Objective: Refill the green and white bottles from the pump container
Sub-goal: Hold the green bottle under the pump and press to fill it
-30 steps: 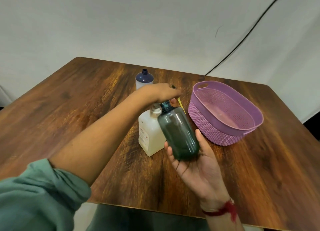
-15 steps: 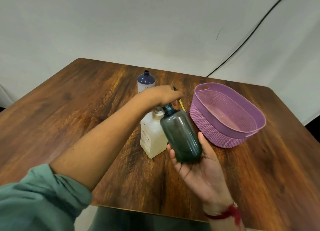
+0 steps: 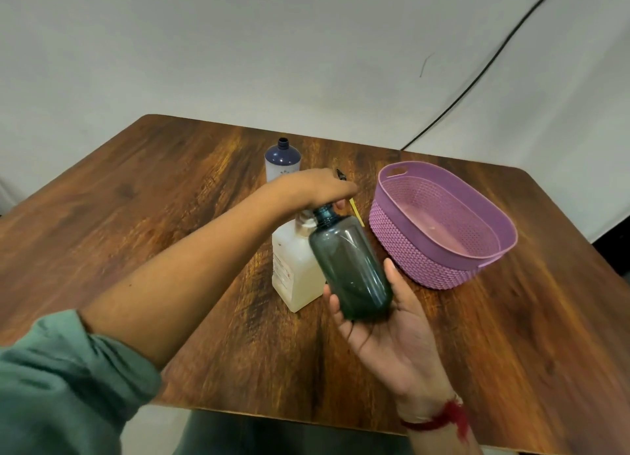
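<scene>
Beside the pump container (image 3: pixel 296 267), the rigid, smooth, seemingly light green bottle (image 3: pixel 351 267) is cradled low by the right hand (image 3: pixel 385 328), fingers curled around its base, while the left hand (image 3: pixel 317 188) is pressed, fingers together, on the pump.

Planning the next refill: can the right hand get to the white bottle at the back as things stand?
Probably not yet. The right hand is full, cradling the green bottle, and the left hand on the pump container lies across the path to the white bottle.

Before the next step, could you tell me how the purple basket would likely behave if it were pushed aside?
The purple basket looks like thin perforated plastic with nothing visible inside, so it is probably light and would slide easily on the smooth wooden table. Its wide, low shape suggests it is unlikely to tip.
</scene>
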